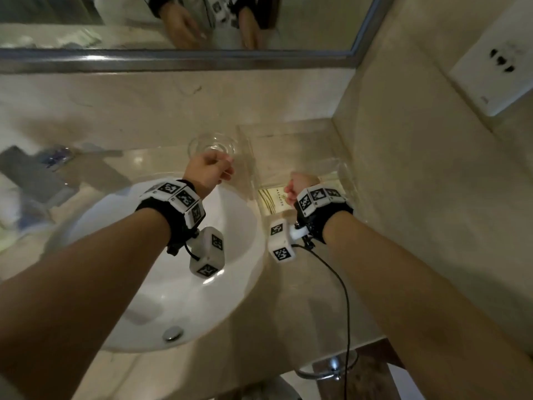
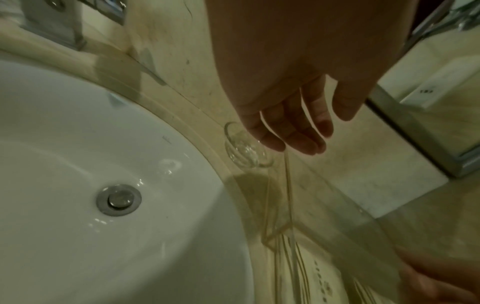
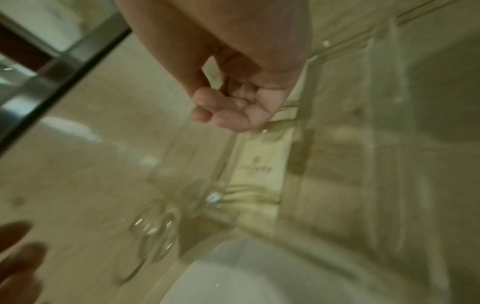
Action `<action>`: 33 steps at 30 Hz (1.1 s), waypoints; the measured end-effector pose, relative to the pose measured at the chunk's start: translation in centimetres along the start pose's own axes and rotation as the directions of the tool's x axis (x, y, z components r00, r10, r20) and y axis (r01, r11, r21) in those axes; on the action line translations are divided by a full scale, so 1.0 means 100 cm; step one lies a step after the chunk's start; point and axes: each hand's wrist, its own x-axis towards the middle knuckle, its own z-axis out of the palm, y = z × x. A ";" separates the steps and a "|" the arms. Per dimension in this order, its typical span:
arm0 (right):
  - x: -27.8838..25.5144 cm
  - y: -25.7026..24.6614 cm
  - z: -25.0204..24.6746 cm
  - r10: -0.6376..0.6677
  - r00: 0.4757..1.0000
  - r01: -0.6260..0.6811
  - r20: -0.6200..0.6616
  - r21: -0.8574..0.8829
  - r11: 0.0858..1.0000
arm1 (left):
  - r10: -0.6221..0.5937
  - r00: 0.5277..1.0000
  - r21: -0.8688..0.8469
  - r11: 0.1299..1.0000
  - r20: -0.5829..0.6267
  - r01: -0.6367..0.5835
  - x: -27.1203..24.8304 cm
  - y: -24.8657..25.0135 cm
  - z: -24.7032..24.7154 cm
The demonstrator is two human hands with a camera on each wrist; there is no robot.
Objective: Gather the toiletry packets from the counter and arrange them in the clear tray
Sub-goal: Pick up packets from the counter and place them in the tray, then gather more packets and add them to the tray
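Head camera: I look steeply down from above both forearms at the counter, facing the mirror [image 1: 173,33]. Left wrist camera: close, looks along the palm over the sink [image 2: 78,164] and glass dish [image 2: 246,152]. Right wrist camera: close, blurred, over the clear tray [image 3: 337,164]. All three views share dish and tray.

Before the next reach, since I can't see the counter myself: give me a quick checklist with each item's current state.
1. Clear tray sits on the counter, right of the sink: ok.
2. A cream packet already lies in the tray: ok.
3. Left hand free, fingers relaxed: ok.
4. Right hand free: cannot tell; its fingers are curled, the picture is blurred.
5. Small glass dish out of the left hand's way: not ok, it lies just under the fingertips.
6. More packets left of the sink: cannot tell, blurred.
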 end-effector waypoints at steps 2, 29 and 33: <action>-0.019 -0.015 0.035 -0.038 0.999 0.038 0.028 -0.007 0.999 | 0.024 0.999 -0.011 1.000 -0.045 -0.025 -0.009 0.005 -0.025; -0.185 0.085 0.417 -0.041 0.778 0.574 0.627 -0.684 0.449 | -0.340 0.674 -0.070 0.916 -0.656 0.395 -0.184 -0.174 -0.395; -0.179 0.104 0.430 -0.155 0.814 0.565 0.560 -0.703 0.431 | -0.361 0.672 0.007 0.878 -0.647 0.479 -0.176 -0.188 -0.396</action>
